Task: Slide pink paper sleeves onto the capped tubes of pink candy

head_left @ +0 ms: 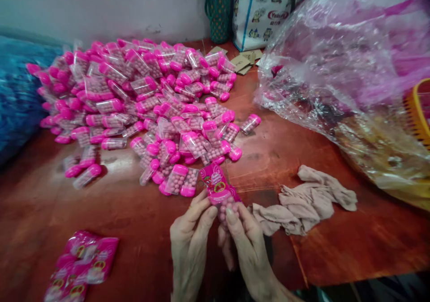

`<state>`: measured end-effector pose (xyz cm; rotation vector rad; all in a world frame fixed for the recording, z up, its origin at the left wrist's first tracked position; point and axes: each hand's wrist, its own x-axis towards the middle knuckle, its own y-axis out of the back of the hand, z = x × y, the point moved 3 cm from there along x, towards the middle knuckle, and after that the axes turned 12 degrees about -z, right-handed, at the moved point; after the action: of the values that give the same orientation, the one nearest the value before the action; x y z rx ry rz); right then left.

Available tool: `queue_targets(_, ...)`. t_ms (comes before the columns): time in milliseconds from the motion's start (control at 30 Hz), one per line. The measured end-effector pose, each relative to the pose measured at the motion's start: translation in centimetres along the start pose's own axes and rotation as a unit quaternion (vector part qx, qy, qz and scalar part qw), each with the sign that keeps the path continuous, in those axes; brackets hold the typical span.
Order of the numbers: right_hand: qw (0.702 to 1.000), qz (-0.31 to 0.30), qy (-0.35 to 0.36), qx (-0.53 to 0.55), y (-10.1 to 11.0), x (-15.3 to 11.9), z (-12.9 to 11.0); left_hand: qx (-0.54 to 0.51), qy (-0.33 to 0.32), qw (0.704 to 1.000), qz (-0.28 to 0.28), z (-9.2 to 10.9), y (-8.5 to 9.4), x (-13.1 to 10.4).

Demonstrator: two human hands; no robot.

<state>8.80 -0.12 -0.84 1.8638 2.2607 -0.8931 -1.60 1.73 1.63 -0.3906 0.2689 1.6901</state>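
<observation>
My left hand (193, 230) pinches the lower left edge of a pink printed wrapper (217, 183). In my right hand (247, 237), the thumb presses on a small clear candy container (225, 209) full of pink balls. The container's upper end meets the wrapper's lower edge, and I cannot tell how far it sits inside. Just beyond my hands spreads a big heap of similar candy containers (178, 125) with bright pink caps. At the lower left lie several wrapped candy packs (80, 266), close together on the reddish-brown table (134, 230).
A crumpled beige cloth (305, 201) lies right of my hands. Behind it is a large clear plastic bag (319, 65), with a yellow basket (418, 109) at the right edge. Cardboard pieces (243, 62) and a white printed bag (262, 15) stand at the back; a blue bag (20, 96) is left.
</observation>
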Motion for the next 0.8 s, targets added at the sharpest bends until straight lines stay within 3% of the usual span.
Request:
queue_targets(100,0.999,-0.001,0.010,-0.047,0.3,0.1,0.6,0.062,-0.027,0.997,-0.021,0.4,0.2,0.6)
queue_targets(233,0.994,0.010,0.019,-0.104,0.4,0.3,1.0,-0.058,0.021,0.994,-0.090,-0.3,-0.2,1.0)
queue_targets(300,0.995,0.006,0.019,-0.100,0.3,0.4,1.1,-0.086,0.031,0.991,-0.097,-0.6,-0.3,1.0)
queue_targets(400,0.995,-0.002,0.022,-0.099,0.2,0.5,1.0,0.028,-0.017,0.997,-0.066,-0.2,0.0,0.9)
queue_targets(533,0.990,-0.007,0.027,-0.140,0.3,0.6,0.5,0.217,-0.118,0.966,-0.075,1.2,0.7,1.3)
queue_targets(667,0.984,-0.011,0.025,-0.176,0.2,0.6,-0.1,0.247,-0.141,0.953,-0.105,1.8,1.1,1.8)
queue_targets(800,0.991,-0.022,-0.006,-0.135,0.0,0.7,-0.1,0.243,-0.147,0.952,-0.111,1.6,1.1,1.9)
